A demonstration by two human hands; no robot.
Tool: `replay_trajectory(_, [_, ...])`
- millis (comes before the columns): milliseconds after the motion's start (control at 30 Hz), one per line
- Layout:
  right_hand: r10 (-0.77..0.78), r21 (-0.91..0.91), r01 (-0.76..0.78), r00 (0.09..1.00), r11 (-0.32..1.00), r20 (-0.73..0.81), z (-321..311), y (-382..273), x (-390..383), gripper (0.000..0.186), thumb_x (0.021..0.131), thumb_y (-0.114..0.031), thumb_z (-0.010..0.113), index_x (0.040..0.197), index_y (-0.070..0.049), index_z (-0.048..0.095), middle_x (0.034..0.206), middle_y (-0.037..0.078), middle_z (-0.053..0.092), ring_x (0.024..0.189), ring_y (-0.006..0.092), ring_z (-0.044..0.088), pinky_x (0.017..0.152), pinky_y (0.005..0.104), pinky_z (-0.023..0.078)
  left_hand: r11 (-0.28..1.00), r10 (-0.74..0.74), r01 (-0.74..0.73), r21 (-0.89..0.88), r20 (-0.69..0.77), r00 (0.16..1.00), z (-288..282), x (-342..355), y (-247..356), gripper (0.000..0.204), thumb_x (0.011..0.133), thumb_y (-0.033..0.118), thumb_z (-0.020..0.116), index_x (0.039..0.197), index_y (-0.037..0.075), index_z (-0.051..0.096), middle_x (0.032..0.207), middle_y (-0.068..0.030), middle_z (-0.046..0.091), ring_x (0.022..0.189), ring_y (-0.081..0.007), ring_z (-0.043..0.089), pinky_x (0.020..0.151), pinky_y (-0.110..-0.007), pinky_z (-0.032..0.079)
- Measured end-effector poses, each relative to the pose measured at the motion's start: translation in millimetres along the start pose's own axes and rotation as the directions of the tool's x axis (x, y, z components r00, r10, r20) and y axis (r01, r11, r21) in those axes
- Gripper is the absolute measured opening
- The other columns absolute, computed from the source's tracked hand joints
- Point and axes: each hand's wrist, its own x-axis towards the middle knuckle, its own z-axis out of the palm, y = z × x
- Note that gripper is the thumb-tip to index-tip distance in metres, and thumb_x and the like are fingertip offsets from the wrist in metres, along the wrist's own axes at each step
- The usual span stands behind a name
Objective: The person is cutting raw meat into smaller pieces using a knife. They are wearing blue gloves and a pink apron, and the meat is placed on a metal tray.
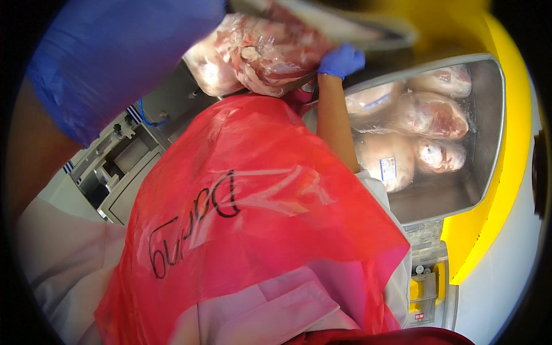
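Observation:
A large piece of raw meat point(270, 54) with shiny clear film on it lies at the top centre, just beyond my red apron. My right hand point(343, 60), in a blue glove, is closed beside the right end of the meat; what its fingers hold is hidden. A pale, glossy lump point(214, 72) adjoins the meat on its left. My left hand point(132, 54), in a blue glove, looms large and blurred at the upper left, near the camera. Its fingers do not show.
On the right stands a grey metal tub point(489, 167) with several film-wrapped meat pieces point(431, 115). A yellow frame point(506, 172) curves around it. A blurred metal edge point(368, 31) juts out above my right hand. Metal equipment point(123, 164) and a blue hose point(150, 122) are at left.

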Motion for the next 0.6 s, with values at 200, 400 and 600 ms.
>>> replay_trajectory(200, [-0.191, -0.285, 0.233, 0.967, 0.93, 0.169, -9, 17, 15, 0.029, 0.089, -0.013, 0.068, 0.072, 0.003, 0.051, 0.07, 0.003, 0.053, 0.067, 0.0148, 0.045, 0.064, 0.0346, 0.043, 1.0, 0.003, -0.004, 0.026, 0.024, 1.0, 1, 8, 7, 0.026, 0.095, 0.03, 0.067, 0.11, 0.009, 0.068, 0.08, -0.0121, 0.068, 0.068, -0.0297, 0.069, 0.061, -0.041, 0.056])
replay_trajectory(400, [-0.078, -0.106, 0.089, 0.992, 0.99, 0.103, 1, 18, 22, 0.029, 0.087, -0.013, 0.071, 0.071, 0.002, 0.052, 0.07, 0.003, 0.053, 0.068, 0.0154, 0.046, 0.066, 0.0353, 0.045, 1.0, 0.015, -0.016, 0.026, 0.045, 0.999, -4, 18, 9, 0.025, 0.095, 0.029, 0.067, 0.108, 0.007, 0.068, 0.077, -0.0116, 0.067, 0.065, -0.0288, 0.068, 0.059, -0.04, 0.056])
replay_trajectory(600, [-0.087, -0.358, 0.228, 0.926, 0.905, 0.368, -3, 47, 24, 0.021, 0.086, -0.015, 0.071, 0.083, 0.002, 0.06, 0.079, 0.005, 0.063, 0.074, 0.0169, 0.054, 0.072, 0.0354, 0.049, 0.998, 0.02, -0.024, 0.063, 0.056, 0.998, -4, 29, 17, 0.024, 0.096, 0.028, 0.067, 0.105, 0.006, 0.067, 0.074, -0.011, 0.066, 0.062, -0.0278, 0.068, 0.058, -0.039, 0.056])
